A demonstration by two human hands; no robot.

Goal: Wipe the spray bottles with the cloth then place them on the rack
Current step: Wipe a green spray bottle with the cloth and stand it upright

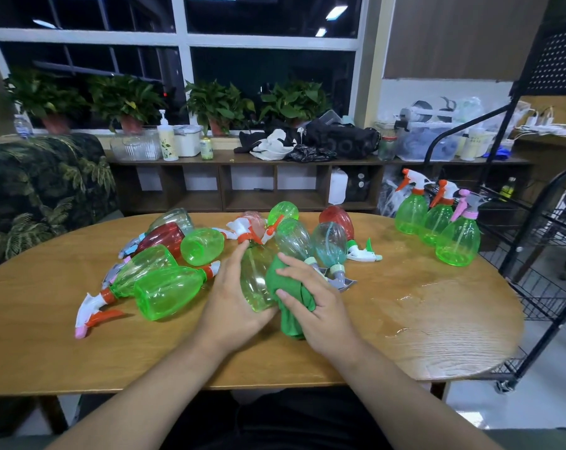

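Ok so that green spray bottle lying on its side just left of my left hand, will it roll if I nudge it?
Probably slightly: the green bottle has a round body lying sideways on the table. Its trigger head would likely stop a full roll. It looks empty, so probably light.

Spray bottles [257,280] – glossy translucent plastic; cloth [289,287] – soft matt fabric; table [437,326] – grained wood.

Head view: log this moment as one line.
step: wiping | left hand: holds bottle | right hand: grips cloth on bottle | table: three upright bottles
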